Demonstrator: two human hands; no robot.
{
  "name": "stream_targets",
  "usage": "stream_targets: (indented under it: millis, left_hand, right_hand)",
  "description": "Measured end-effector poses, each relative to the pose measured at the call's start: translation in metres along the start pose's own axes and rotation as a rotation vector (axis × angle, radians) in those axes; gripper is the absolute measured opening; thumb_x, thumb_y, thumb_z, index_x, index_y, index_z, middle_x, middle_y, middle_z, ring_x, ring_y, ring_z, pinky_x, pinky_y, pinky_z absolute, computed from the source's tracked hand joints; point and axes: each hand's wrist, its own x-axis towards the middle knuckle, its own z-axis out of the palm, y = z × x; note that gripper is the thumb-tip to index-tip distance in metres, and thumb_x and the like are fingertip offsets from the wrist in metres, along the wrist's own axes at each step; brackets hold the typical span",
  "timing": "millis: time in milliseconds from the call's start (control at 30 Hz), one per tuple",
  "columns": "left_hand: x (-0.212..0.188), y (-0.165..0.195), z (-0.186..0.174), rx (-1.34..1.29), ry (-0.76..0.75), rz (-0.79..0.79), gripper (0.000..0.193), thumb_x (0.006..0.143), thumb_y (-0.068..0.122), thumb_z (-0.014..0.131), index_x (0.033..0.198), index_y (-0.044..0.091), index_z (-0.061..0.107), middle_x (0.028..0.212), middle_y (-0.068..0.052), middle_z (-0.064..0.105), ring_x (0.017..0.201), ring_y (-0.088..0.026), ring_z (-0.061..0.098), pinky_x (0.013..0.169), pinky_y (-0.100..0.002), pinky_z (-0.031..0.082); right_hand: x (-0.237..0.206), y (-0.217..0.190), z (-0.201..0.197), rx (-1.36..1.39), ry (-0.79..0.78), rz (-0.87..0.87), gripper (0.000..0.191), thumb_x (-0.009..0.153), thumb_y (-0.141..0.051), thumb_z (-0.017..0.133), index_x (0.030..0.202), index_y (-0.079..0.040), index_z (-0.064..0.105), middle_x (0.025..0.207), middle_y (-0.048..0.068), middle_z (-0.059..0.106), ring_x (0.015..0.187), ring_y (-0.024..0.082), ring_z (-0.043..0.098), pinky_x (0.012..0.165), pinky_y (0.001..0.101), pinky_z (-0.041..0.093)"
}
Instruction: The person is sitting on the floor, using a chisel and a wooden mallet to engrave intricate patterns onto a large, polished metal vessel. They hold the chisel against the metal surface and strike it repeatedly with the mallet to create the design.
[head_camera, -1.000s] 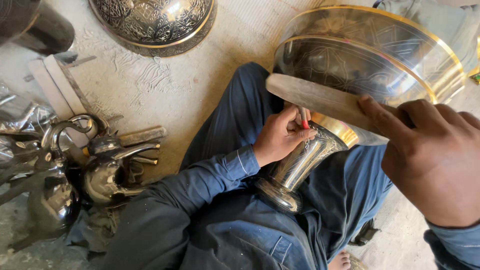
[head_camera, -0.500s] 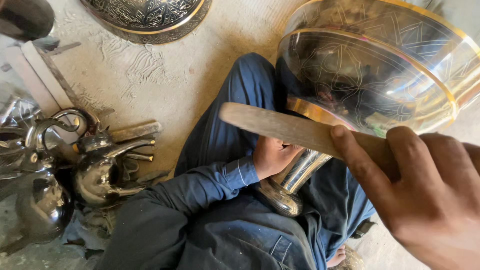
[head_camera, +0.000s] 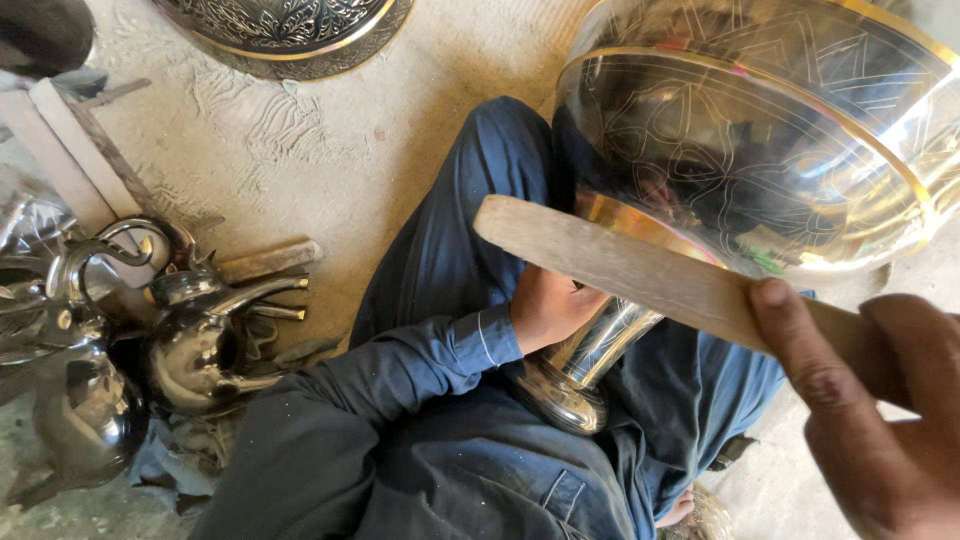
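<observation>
A large shiny metal bowl (head_camera: 760, 150) with engraved lines and a gold rim stands on a tall pedestal stem (head_camera: 585, 355), resting on my lap. My left hand (head_camera: 550, 305) grips the stem just under the bowl, partly hidden behind a flat wooden stick (head_camera: 620, 265). My right hand (head_camera: 880, 420) holds that stick by its near end at the lower right, and the stick's far end lies across the bowl's lower edge. My blue sleeve and trousers fill the lower middle.
Several dark polished metal teapots (head_camera: 190, 340) with curved spouts lie on the sandy floor at left. Wooden blocks (head_camera: 60, 140) and a short stick (head_camera: 270, 260) lie near them. An engraved round metal vessel (head_camera: 285, 30) sits at the top.
The wooden stick has swung down and left across the bowl's lower edge, now covering part of my left hand. My right hand has come closer to the camera.
</observation>
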Motion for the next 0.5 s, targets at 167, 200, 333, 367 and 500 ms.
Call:
stream_targets:
  millis: [167,200,333,367,500]
  left_hand:
    - [0.004,0.006,-0.003,-0.193,-0.043,-0.108,0.024,0.093,0.008,0.078,0.114,0.0,0.068,0.108,-0.014,0.077,0.101,-0.021,0.078,0.085,-0.033,0.063]
    - [0.004,0.007,-0.004,-0.207,-0.044,-0.113,0.027,0.094,0.009,0.078,0.115,-0.001,0.065,0.107,-0.014,0.077,0.1,-0.021,0.078,0.085,-0.031,0.063]
    - [0.008,0.009,-0.006,-0.288,-0.088,-0.14,0.032,0.096,0.013,0.077,0.116,-0.004,0.058,0.104,-0.015,0.076,0.098,-0.02,0.078,0.084,-0.028,0.064]
    - [0.009,0.01,-0.007,-0.315,-0.104,-0.153,0.032,0.097,0.014,0.076,0.116,-0.005,0.058,0.104,-0.016,0.076,0.098,-0.02,0.078,0.084,-0.028,0.065]
    - [0.024,0.019,-0.015,-0.253,-0.209,-0.126,0.027,0.094,0.013,0.08,0.107,-0.002,0.06,0.098,-0.013,0.076,0.097,-0.019,0.079,0.084,-0.029,0.066]
  right_hand:
    - [-0.013,0.003,0.015,0.144,0.128,0.1,0.051,0.106,0.008,0.069,0.151,-0.017,0.064,0.11,0.02,0.06,0.086,0.021,0.062,0.078,0.0327,0.051]
    - [-0.012,0.006,0.016,0.087,0.083,0.092,0.052,0.102,0.01,0.07,0.148,-0.015,0.065,0.104,0.02,0.06,0.08,0.022,0.062,0.073,0.0337,0.05]
    - [-0.003,0.013,0.02,-0.045,-0.017,0.11,0.049,0.084,0.008,0.075,0.13,-0.007,0.07,0.076,0.021,0.062,0.056,0.023,0.056,0.051,0.0385,0.044]
    - [-0.002,0.012,0.021,0.077,0.058,0.144,0.043,0.089,0.009,0.071,0.128,-0.006,0.07,0.075,0.021,0.062,0.054,0.022,0.054,0.051,0.0395,0.042]
    - [-0.005,0.012,0.027,0.168,0.101,0.225,0.038,0.094,0.012,0.065,0.129,-0.002,0.069,0.076,0.021,0.064,0.053,0.022,0.055,0.051,0.0392,0.042]
